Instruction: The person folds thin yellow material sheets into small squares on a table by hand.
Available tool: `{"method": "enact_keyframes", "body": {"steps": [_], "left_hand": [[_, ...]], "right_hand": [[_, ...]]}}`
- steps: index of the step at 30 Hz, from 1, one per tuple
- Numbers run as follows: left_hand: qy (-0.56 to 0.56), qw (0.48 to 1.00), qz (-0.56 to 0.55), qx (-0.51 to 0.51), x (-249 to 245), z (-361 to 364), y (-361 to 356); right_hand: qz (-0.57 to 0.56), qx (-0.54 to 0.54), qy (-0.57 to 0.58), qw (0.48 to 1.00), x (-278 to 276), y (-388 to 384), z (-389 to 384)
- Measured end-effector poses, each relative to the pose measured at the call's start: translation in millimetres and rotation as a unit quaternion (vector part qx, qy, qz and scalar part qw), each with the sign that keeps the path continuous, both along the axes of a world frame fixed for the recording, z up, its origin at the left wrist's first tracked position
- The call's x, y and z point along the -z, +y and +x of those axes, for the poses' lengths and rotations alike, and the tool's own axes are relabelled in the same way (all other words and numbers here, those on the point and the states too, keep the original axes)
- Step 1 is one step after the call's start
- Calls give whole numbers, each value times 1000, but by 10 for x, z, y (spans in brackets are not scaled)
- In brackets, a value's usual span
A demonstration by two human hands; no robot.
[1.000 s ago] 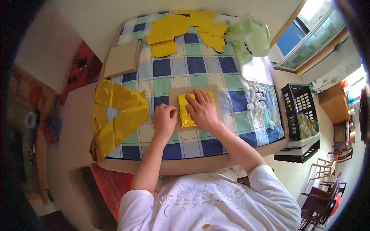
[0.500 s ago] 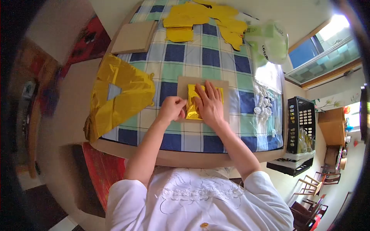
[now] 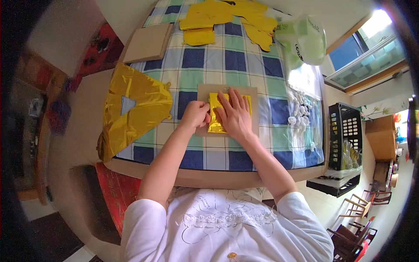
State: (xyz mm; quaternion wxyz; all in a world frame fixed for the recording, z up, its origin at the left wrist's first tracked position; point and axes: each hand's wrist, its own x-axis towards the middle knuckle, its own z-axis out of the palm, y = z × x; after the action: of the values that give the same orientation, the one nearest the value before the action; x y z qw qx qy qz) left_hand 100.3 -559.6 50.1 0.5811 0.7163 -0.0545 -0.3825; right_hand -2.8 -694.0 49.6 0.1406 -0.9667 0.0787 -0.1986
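A folded gold foil balloon [image 3: 215, 125] lies flat on a square of brown cardboard [image 3: 203, 90]. My right hand [image 3: 237, 115] rests on it palm down, fingers stretched and slightly spread, covering much of its right half. At its left edge is my left hand [image 3: 195, 116], with thumb and fingers curled together in a pinch. The fingertips meet the foil's edge, though what lies between them is mostly hidden. Further left, a larger flat gold foil balloon [image 3: 144, 98] with a cut-out middle and small tabs is spread on the checked cloth [image 3: 195, 58].
More flat gold foil shapes [image 3: 205, 15] lie at the far end. A cardboard stack [image 3: 148, 43] sits at the far left. On the right are a green-white plastic bag [image 3: 305, 39] and white string bundles [image 3: 299, 109]. Black crates [image 3: 345, 135] stand beyond the table's right edge.
The view has shifted slightly. My left hand stays at the foil's left edge, its fingers a little closer in. My right hand remains flat on the foil.
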Motion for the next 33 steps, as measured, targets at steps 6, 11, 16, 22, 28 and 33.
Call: {"method": "enact_keyframes", "body": {"steps": [6,11,16,22,28,33], "left_hand": [[-65,993,92,45,-291,-166,110],[6,997,39,61,-200,-156,120],[4,998,-10,54,-178,-184,75],[-45,999,-8,17,-101,-216,66],[-12,999,41,27,-200,-177,121],[-83,995,20,42,-54,-187,97]], "right_hand": [[6,5,-6,1000,49,-22,6],[9,4,3,1000,-1,-3,3],[12,2,5,1000,-9,-1,4],[16,2,9,1000,-13,-4,-3],[16,5,8,1000,-3,-9,1],[9,9,11,1000,0,-7,5]]}}
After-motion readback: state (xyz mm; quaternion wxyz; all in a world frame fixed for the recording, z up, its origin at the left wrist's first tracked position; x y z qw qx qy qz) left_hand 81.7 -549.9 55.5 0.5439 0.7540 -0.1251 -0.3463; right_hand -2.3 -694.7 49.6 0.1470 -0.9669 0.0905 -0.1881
